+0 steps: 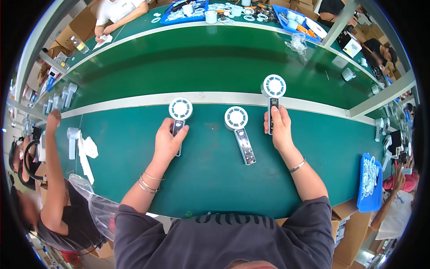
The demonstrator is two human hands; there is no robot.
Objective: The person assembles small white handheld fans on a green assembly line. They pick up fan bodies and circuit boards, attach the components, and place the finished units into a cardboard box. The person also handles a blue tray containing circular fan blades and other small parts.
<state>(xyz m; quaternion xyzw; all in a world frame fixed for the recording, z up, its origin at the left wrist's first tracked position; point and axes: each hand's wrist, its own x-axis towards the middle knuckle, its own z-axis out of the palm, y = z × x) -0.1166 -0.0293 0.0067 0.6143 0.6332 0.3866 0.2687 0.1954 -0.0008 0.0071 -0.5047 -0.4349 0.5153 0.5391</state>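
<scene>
1 small white fan (181,108) is gripped in the left hand (169,141), thumb on one side of its slim handle and fingers on the other, with the handle's lower end poking out below. A 2nd fan (274,86) is gripped by its dark handle in the right hand (280,127), its round head showing against the green beyond the pale rail (322,107); I cannot tell how high it is held. Between the hands, a 3rd fan (236,119) lies on the green table (201,188), head toward the rail and handle slanting down to the right. It touches neither hand; the gap to the right hand is narrow, that to the left hand wider. Below the fans, broad green room runs between the forearms to the near edge, by the grey shirt (224,237). The rail bounds the far side, with a wide green shelf (179,58) past it. Toward the left end, well apart from the left hand, lie a grey fan (72,148) and white paper (83,157), near a co-worker's arm (54,175). At the right edge, a blue tray (370,205) holds white rings (369,177).
</scene>
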